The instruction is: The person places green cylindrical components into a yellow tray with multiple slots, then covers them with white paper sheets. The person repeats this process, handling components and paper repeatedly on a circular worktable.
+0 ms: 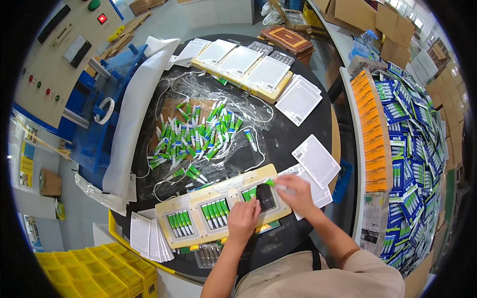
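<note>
Round and black, the work table [298, 144] fills the middle of the head view, and near its front edge lies a cream tray [198, 229] with three clear blister pockets in a row. At its rightmost pocket [263, 197], which holds only a couple of tubes at its left side, both hands are busy: the right hand [298, 194] pinches a small green-and-white tube [271, 183] between thumb and fingertips just above the pocket's far edge, fingers narrowed round it, while the left hand [242, 221] rests on the tray's near edge with its fingers curled down against the pocket; whether it grips anything cannot be told. The two pockets to the left each hold a neat row of green tubes. Beyond the tray a loose heap of tubes [198, 136] lies on crumpled clear plastic film. White backing cards [316, 160] lie just right of the heap, and a second cream tray [241, 67] covered with white cards sits at the table's far side. Well to the right, finished blue packs [407, 149] pile beside a row of orange boxes [372, 129]. Yellow crates [94, 268] stand at lower left.
</note>
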Tool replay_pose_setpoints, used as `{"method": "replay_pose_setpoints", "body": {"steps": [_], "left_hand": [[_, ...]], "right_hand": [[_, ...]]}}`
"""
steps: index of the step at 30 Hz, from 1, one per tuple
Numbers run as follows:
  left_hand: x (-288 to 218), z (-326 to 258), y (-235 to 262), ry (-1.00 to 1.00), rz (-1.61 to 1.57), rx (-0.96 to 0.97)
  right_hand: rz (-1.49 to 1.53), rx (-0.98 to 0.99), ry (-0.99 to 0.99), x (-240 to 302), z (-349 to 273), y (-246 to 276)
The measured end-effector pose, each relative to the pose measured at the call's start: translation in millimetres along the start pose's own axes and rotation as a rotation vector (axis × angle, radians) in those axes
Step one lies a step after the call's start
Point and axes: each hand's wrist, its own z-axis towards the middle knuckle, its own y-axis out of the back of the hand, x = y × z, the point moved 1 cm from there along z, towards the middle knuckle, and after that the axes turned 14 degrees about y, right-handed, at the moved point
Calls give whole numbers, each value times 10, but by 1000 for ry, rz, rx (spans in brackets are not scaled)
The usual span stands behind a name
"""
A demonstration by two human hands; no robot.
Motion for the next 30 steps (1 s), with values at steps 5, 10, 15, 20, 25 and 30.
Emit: {"method": "replay_pose_setpoints", "body": {"steps": [5, 10, 15, 20, 25, 30], "left_hand": [[6, -162, -228, -132, 83, -7], [-27, -299, -117, -66, 181, 76], [39, -322, 1, -36, 210, 255], [23, -345, -56, -41, 279, 425], [-9, -356, -87, 21, 319, 491], [-36, -398, -95, -91, 357, 540]], "right_hand": [[-221, 128, 270, 152, -319, -228], [-351, 292, 277, 201, -333, -325], [-205, 393, 252, 252, -137, -98], [-103, 5, -57, -509, 896, -291], [-597, 271, -161, -993, 1408, -786], [-302, -38, -146, -642, 916, -297]]}}
